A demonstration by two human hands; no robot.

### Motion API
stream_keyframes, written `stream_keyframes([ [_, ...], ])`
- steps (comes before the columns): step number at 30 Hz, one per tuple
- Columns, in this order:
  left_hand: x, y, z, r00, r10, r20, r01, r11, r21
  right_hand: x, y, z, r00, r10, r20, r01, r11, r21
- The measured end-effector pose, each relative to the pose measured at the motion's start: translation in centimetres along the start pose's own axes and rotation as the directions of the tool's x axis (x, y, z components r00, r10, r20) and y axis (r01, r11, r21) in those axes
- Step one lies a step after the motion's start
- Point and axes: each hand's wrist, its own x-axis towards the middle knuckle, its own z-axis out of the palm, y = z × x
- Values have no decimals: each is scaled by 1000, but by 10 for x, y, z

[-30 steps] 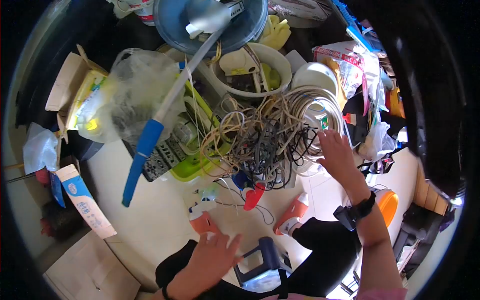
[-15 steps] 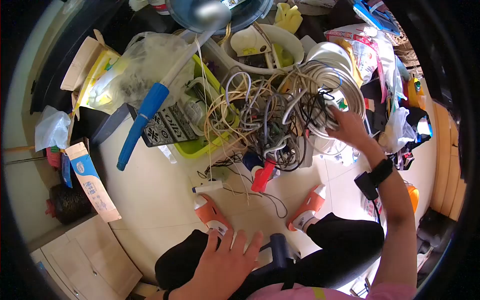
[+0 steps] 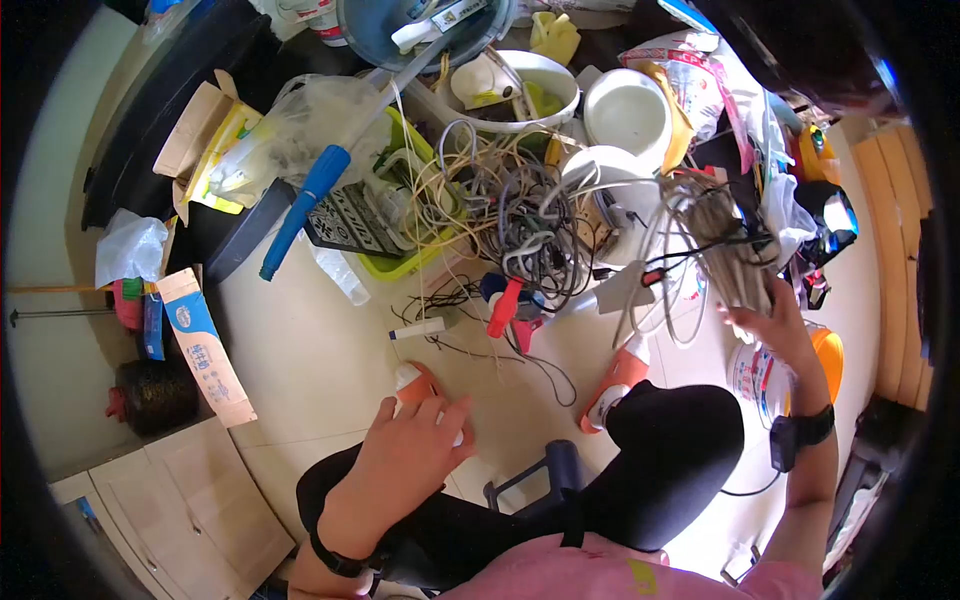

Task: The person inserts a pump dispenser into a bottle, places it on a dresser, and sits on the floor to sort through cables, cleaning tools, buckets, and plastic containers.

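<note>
My right hand [image 3: 775,325] is wrapped round a coil of pale cable [image 3: 735,265] at the right, lifted clear of the white tubs, with loose loops and a thin black cable trailing to its left. A tangle of grey, beige and black cables [image 3: 520,220] lies in the centre beside the green basket [image 3: 400,262]. Red-handled and dark items hang at the tangle's lower edge. My left hand [image 3: 405,450] hovers over my left knee, fingers loosely bent and apart, holding nothing.
A blue-handled pole [image 3: 310,205] slants across the upper left. Behind the tangle stand a white bucket [image 3: 575,100] and a white container [image 3: 628,115]. A flat carton [image 3: 205,345] leans near a cabinet [image 3: 190,500]. A power strip [image 3: 418,328] lies on the floor.
My right hand has closed on the pale cable coil and pulled it right and toward me, away from the tangle and off the tubs. My left hand has shifted slightly left and up.
</note>
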Motion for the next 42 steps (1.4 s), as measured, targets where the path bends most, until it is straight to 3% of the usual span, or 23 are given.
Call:
stream_keyframes([
  [1, -1, -2, 1, 1000, 3, -26, -3, 1000, 1, -13, 1, -7, 967, 234, 105, -256, 895, 365],
  [4, -5, -7, 2, 996, -80, 28, 78, 996, 48, -67, 33, -20, 917, 395, -59, -336, 843, 420],
  [8, -9, -7, -4, 996, -81, 45, 80, 997, 10, -123, 73, -32, 894, 448, -11, -393, 796, 460],
  [10, -7, -4, -11, 991, -125, 56, 129, 990, -61, -141, 115, -11, 873, 452, -185, -352, 845, 402],
  [11, -6, -4, -11, 992, -112, 62, 116, 992, -58, -159, 187, 2, 855, 439, -276, -332, 872, 358],
  [13, -7, -6, -10, 984, -149, 100, 154, 987, -46, -162, 227, 27, 888, 309, -339, -368, 921, -125],
  [14, -7, -8, -10, 984, -146, 102, 151, 988, -43, -161, 243, 39, 858, 392, -333, -493, 810, -316],
  [18, -5, -6, -6, 969, -179, 171, 185, 983, -17, -125, 286, 109, 746, 388, -541, -614, 716, -333],
  [19, -4, -6, -7, 967, -187, 174, 194, 981, -21, -114, 292, 119, 753, 428, -500, -624, 706, -335],
  [21, -2, -4, -11, 973, -168, 156, 175, 984, -29, -92, 300, 117, 821, 523, -227, -563, 682, -466],
  [22, 0, -3, -13, 979, -147, 139, 154, 987, -40, -79, 284, 104, 819, 573, 14, -462, 676, -574],
  [24, -1, -2, -14, 982, -140, 129, 146, 988, -42, -62, 274, 85, 891, 405, 203, -172, 718, -674],
  [27, 0, 1, -17, 979, -145, 144, 152, 988, -36, 10, 118, 56, 917, 287, 276, -82, 815, -574],
  [28, 0, 3, -18, 977, -147, 156, 152, 988, -22, 32, 75, 58, 963, 145, 229, -52, 928, -369],
  [29, 1, 4, -18, 974, -160, 158, 166, 986, -27, 59, 62, 68, 970, -143, 196, 198, 935, -294],
  [30, 2, 4, -18, 975, -148, 164, 154, 988, -26, 87, 18, 83, 961, -239, 138, 264, 942, -206],
  [31, 2, 4, -19, 976, -135, 169, 141, 990, -22, 116, -4, 101, 883, -460, 98, 470, 865, -177],
  [32, 2, 2, -18, 976, -143, 167, 147, 989, -17, 146, -4, 130, 848, -515, 124, 529, 813, -243],
  [33, 1, 0, -15, 982, -123, 143, 129, 991, -30, 169, -23, 159, 882, -449, 142, 471, 842, -264],
  [35, 0, -1, -14, 990, -86, 115, 91, 995, -36, 200, -62, 197, 924, -233, 302, 368, 754, -544],
  [38, 3, 3, -14, 985, -130, 113, 128, 992, 24, 233, -58, 238, 874, -371, 314, 486, 648, -587],
  [40, 2, 8, -13, 991, -102, 88, 98, 994, 40, 234, -63, 241, 928, -253, 274, 349, 849, -398],
  [42, 2, 9, -7, 993, -72, 91, 70, 997, 25, 236, -48, 254, 956, -241, 167, 290, 861, -418],
])
